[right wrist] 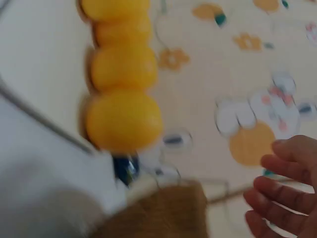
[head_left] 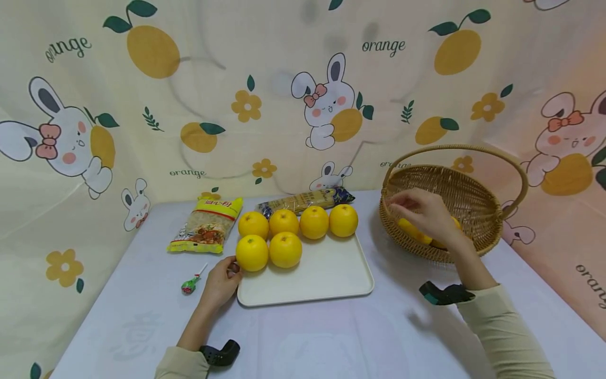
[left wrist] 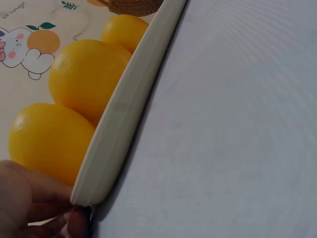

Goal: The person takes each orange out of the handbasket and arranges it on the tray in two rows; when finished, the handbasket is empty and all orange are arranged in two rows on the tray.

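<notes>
My left hand [head_left: 222,280] grips the left edge of a white tray [head_left: 326,281], its fingers above and below the rim in the left wrist view [left wrist: 42,203]. Several oranges [head_left: 285,250] stand on the tray in two rows, a longer one at the back and two in front; the front left orange [head_left: 252,253] is right at my left fingertips. Over the wicker basket [head_left: 468,195] on the right hovers my right hand [head_left: 425,210], fingers loosely spread and holding nothing. More yellow fruit [head_left: 413,230] lies inside the basket, partly hidden by that hand.
A yellow bag of dry food [head_left: 206,226] lies left of the tray, with a green-wrapped lollipop [head_left: 190,285] nearer the front. Behind the oranges rests a long clear pack of noodles [head_left: 307,201]. The basket's tall handle [head_left: 454,149] arches over its opening. A patterned cloth hangs at the back.
</notes>
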`<state>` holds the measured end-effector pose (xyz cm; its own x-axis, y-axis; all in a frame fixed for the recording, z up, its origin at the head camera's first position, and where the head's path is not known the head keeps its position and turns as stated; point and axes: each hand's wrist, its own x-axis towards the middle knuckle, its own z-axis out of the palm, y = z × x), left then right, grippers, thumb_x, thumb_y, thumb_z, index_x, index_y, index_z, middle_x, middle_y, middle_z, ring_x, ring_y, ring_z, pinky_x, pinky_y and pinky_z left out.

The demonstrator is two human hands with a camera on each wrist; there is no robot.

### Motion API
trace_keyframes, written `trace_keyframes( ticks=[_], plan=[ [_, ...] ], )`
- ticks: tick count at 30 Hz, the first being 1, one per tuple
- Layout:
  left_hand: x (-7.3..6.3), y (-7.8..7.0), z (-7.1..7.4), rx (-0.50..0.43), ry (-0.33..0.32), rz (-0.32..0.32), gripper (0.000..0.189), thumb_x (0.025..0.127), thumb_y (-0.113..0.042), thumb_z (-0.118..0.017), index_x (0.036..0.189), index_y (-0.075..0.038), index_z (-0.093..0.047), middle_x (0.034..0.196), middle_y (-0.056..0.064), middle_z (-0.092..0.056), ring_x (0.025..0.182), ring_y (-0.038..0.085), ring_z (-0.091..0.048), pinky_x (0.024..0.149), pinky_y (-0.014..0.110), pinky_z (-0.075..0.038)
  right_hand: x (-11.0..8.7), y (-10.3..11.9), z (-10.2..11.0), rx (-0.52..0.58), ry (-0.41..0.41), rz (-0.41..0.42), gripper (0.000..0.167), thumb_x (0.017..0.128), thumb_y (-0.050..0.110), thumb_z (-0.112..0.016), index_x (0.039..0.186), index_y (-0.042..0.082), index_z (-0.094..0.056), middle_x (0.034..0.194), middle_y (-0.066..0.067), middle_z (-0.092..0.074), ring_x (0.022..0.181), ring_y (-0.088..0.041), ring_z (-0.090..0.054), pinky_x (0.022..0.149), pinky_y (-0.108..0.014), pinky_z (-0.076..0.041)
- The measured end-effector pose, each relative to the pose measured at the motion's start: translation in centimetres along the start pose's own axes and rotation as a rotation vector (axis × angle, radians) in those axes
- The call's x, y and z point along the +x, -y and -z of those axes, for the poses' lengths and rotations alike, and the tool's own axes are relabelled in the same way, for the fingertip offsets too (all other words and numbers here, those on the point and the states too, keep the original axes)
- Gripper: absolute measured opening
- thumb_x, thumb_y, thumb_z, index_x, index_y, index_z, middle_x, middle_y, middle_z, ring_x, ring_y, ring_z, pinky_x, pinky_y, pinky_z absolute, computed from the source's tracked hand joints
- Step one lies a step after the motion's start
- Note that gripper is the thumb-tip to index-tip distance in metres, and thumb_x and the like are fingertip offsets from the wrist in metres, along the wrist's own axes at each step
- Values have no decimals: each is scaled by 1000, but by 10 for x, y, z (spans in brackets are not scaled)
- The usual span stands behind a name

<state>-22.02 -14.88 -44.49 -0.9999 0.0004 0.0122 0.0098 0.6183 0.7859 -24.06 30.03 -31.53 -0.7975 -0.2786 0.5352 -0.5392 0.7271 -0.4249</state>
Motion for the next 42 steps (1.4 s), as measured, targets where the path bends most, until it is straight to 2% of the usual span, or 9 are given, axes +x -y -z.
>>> trace_keyframes(
  ticks=[5,10,14,18,21,28,31,35,42],
  plan=[
    [0,-1,1,-8,3,6,42,84,-4,-57,125,6,-52,96,12,-57,82,21,-50,70,30,-41,2,-16,36,-49,77,-170,19,89,22,-63,101,8,-68,92,-7,-66,79,-18,-61,67,-14,-45],
    [0,-2,1,-10,2,0,42,84,-4,-57,124,6,-52,95,13,-56,81,21,-49,70,30,-41,7,-41,63,-122,220,-307,34,93,33,-55,112,5,-63,104,-18,-62,93,-33,-58,76,-41,-47],
    [0,-2,1,-5,-1,-4,43,83,-4,-57,124,7,-52,95,13,-57,81,21,-50,69,30,-41,10,-62,77,-164,401,-453,62,94,50,-41,128,-1,-49,123,-30,-50,105,-45,-50,81,-57,-42],
    [0,-2,1,0,-1,-5,43,83,-4,-58,124,7,-52,95,13,-57,80,21,-50,69,30,-41,11,-76,84,-55,586,-613,87,94,59,-27,142,-13,-18,137,-40,-25,113,-54,-43,88,-58,-41],
    [-1,-2,1,1,2,-2,42,84,-4,-57,124,7,-51,95,13,-57,81,21,-50,70,30,-41,12,-84,87,43,684,-734,92,94,60,-22,141,-16,0,134,-45,-22,112,-52,-46,90,-52,-44],
    [-2,-3,2,-7,9,10,42,84,-4,-57,124,7,-51,96,13,-56,82,21,-50,71,31,-41,10,-97,87,116,849,-932,91,92,62,-9,137,-17,-18,116,-45,-46,101,-44,-58,85,-46,-49],
    [-2,-3,2,-14,7,9,42,84,-3,-57,124,7,-51,95,13,-56,81,21,-50,71,31,-41,4,-101,84,285,828,-1111,102,86,71,-21,139,-16,-14,114,-43,-50,101,-42,-59,89,-47,-46],
    [-2,-2,2,-17,2,4,42,83,-3,-57,124,7,-52,95,13,-57,81,21,-50,71,31,-41,-6,-98,78,498,677,-1366,127,71,80,-44,140,-18,-1,121,-41,-47,101,-36,-58,90,-45,-46],
    [-1,0,1,-26,6,6,43,83,-2,-57,124,7,-51,95,13,-57,81,21,-51,70,30,-42,-15,-79,71,593,513,-1487,124,65,78,-56,138,-11,-11,113,-19,-47,96,-26,-51,88,-39,-48]
  ],
)
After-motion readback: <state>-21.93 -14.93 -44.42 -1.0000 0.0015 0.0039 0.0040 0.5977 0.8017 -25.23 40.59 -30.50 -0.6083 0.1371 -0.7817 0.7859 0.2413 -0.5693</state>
